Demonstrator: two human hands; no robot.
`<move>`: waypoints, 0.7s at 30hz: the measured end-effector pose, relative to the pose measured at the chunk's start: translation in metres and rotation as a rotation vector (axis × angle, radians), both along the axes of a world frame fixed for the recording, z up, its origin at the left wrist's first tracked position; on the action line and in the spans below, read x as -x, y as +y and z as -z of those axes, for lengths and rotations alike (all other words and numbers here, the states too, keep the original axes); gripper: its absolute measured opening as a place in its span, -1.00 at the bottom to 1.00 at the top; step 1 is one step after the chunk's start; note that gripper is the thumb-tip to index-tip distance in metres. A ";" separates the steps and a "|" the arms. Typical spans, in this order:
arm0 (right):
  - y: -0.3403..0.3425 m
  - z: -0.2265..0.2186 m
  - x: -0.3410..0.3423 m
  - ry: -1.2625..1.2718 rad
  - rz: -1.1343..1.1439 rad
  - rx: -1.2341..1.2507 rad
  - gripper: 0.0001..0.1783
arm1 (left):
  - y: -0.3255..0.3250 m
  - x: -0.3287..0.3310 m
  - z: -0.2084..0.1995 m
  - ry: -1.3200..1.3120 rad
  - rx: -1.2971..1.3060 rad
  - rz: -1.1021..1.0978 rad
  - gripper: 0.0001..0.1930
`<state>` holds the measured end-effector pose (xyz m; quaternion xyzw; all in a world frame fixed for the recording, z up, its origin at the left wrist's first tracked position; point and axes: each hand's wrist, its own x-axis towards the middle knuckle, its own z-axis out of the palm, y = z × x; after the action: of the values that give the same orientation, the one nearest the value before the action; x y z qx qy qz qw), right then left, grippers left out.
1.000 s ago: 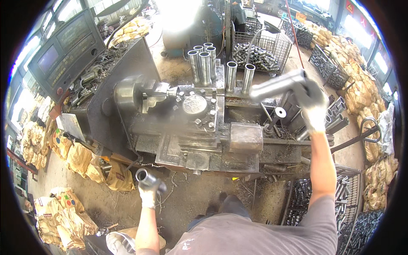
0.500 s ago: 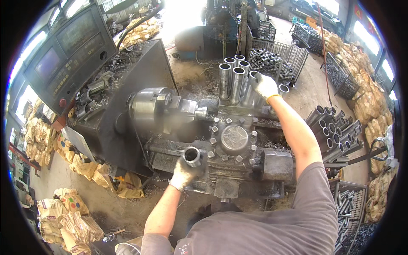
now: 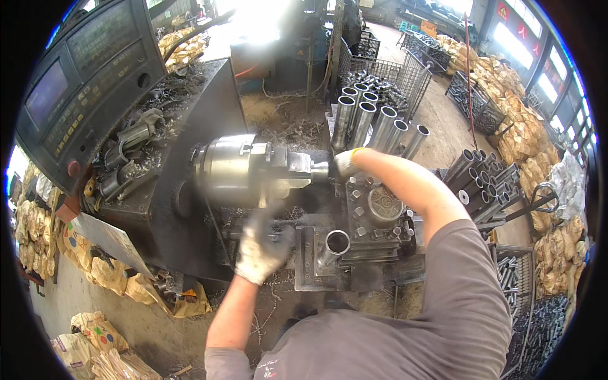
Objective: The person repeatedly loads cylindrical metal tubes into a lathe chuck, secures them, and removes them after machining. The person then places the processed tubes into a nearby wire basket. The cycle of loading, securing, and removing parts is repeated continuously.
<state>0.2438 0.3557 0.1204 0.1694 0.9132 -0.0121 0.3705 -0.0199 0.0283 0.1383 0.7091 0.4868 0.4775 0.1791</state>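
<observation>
My left hand (image 3: 259,254), in a pale glove, is below the lathe chuck (image 3: 231,170). Its fingers are smeared by motion against a dark blur, so any grip is unclear. My right hand (image 3: 346,163), also gloved, is beside the free end of a short shiny metal piece (image 3: 320,170) projecting from the chuck jaws; its fingers are mostly hidden. A short steel tube (image 3: 335,246) stands on the lathe carriage, in front of the tool post (image 3: 384,206) with its ring of bolts. Beyond my right forearm, several longer steel tubes (image 3: 362,123) stand upright.
A control panel (image 3: 82,82) rises at the left over a chip-strewn housing (image 3: 142,152). Stacked tubes (image 3: 484,180) lie at the right, near a wire basket (image 3: 519,272) of metal parts. Another mesh basket (image 3: 415,76) stands behind. Paper sacks (image 3: 506,120) line the right side.
My left hand has let go of the short tube, now on the carriage, and moved up-left. My right hand has left the standing tubes for the chuck. The tool post has shifted right.
</observation>
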 end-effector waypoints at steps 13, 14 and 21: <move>-0.025 -0.148 0.073 0.507 0.577 -0.353 -0.64 | 0.094 0.071 -0.028 0.631 -0.457 -0.582 -0.13; -0.016 -0.124 0.076 0.732 0.554 -0.325 -0.60 | 0.095 0.079 -0.023 0.650 -0.502 -0.607 -0.14; -0.052 -0.062 0.075 0.429 0.366 0.182 -0.28 | 0.094 0.081 -0.027 0.643 -0.442 -0.619 -0.14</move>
<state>0.1691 0.3040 0.1824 0.2909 0.9201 -0.1961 0.1743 -0.1011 0.1227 0.1658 0.6637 0.5923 0.3571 -0.2848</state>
